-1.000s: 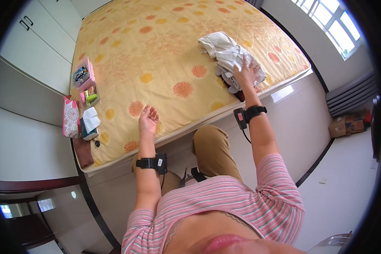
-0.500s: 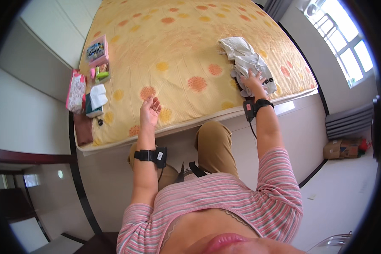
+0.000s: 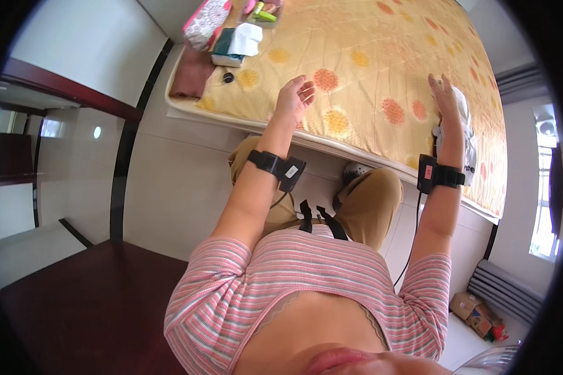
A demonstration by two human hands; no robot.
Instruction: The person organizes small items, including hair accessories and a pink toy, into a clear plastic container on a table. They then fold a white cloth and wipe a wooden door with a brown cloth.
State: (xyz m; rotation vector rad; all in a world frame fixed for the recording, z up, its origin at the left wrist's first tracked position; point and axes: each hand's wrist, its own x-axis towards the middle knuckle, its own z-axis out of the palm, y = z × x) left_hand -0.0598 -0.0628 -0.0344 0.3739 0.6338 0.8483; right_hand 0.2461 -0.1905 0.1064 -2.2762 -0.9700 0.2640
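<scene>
Well apart, our left hand (image 3: 292, 101) curled loosely, empty, and our right hand (image 3: 445, 100) opened ungripping by the white cloth (image 3: 470, 145) at the bed's (image 3: 366, 87) near right, whether folded or loose we could not tell.

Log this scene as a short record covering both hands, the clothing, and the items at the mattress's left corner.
Left hand: empty, fingers loosely curled, over the mattress
Right hand: fingers apart, at the white clothing; contact unclear
Clothing visibility: partly hidden by the right hand and forearm
Left-corner items: brown cloth, small black round object, tissue pack, patterned pouch
Mattress pattern: orange and yellow spots
</scene>
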